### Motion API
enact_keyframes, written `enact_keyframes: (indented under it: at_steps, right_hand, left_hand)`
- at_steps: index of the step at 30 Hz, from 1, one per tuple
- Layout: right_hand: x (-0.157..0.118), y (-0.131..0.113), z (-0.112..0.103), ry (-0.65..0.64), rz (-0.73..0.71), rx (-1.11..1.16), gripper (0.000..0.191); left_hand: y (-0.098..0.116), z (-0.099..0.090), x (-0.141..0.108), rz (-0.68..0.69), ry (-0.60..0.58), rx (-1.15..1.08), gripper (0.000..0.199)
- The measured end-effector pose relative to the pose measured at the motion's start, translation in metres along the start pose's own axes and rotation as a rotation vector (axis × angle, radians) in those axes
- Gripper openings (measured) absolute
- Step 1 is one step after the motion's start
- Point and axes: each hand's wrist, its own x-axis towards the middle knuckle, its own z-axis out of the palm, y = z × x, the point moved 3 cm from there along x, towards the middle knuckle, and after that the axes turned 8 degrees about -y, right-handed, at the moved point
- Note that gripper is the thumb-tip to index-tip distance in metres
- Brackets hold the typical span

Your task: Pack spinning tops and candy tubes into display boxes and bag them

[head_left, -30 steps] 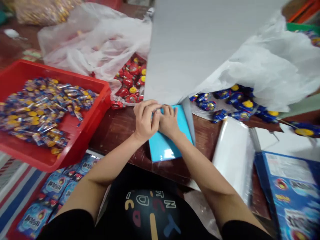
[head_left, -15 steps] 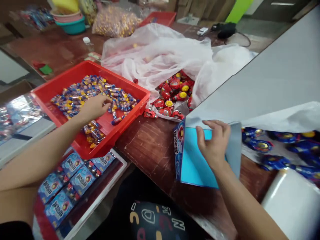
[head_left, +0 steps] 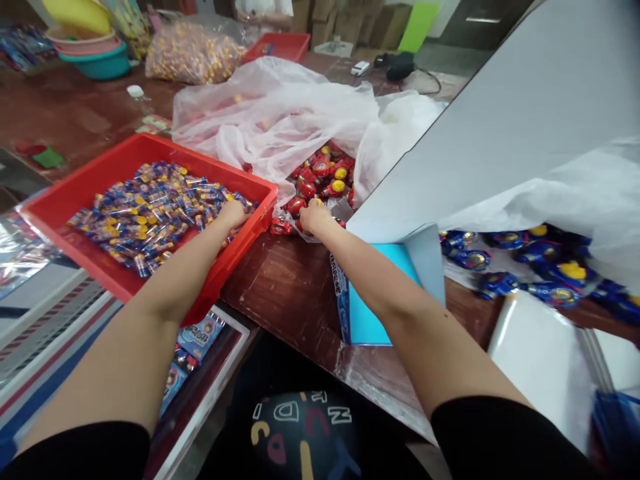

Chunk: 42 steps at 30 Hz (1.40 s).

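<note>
My left hand [head_left: 232,215] reaches into the right end of a red plastic tray [head_left: 105,160], its fingers bent down and mostly hidden. In the tray lie small clear tubes [head_left: 145,217] with yellow caps and blue-and-orange contents. My right hand [head_left: 315,217] is closed at the mouth of a white plastic bag [head_left: 280,100], on a red toy with a yellow top. More red toys [head_left: 325,170] spill from that bag. Under my right forearm stands an open display box [head_left: 373,320] with a bright blue inside and a tall grey raised lid [head_left: 500,127].
Blue toys [head_left: 545,257] lie on the right under white plastic, near a white glossy object [head_left: 535,360]. Printed blue packs [head_left: 200,333] sit in a container below the tray. Farther back are a big bag of tubes [head_left: 193,50], stacked basins [head_left: 95,63] and another red tray [head_left: 280,47].
My right hand has moved from inside the display box left and forward to the red toys. My left hand has shifted to the tray's right end. The view has turned slightly right.
</note>
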Motion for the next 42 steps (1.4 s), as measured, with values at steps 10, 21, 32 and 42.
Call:
enact_keyframes:
  at_steps: [10,21,32,42]
  right_hand:
    - [-0.168,0.051,-0.016,0.373,-0.838,0.357,0.041]
    - [-0.222,0.074,0.024,0.360,-1.023,0.464,0.041]
    - [-0.253,0.105,0.038,0.307,-0.923,0.259,0.032]
    - [-0.249,0.139,0.031,-0.013,-0.717,0.703,0.036]
  left_hand:
    - [0.012,-0.045,-0.147,0.309,0.257,-0.483,0.025]
    - [0.079,0.072,-0.244,0.291,-0.385,-1.413,0.044]
    - [0.110,0.060,-0.249,1.005,-0.050,-0.391,0.023]
    - [0.117,0.089,-0.234,1.137,0.473,0.029,0.072]
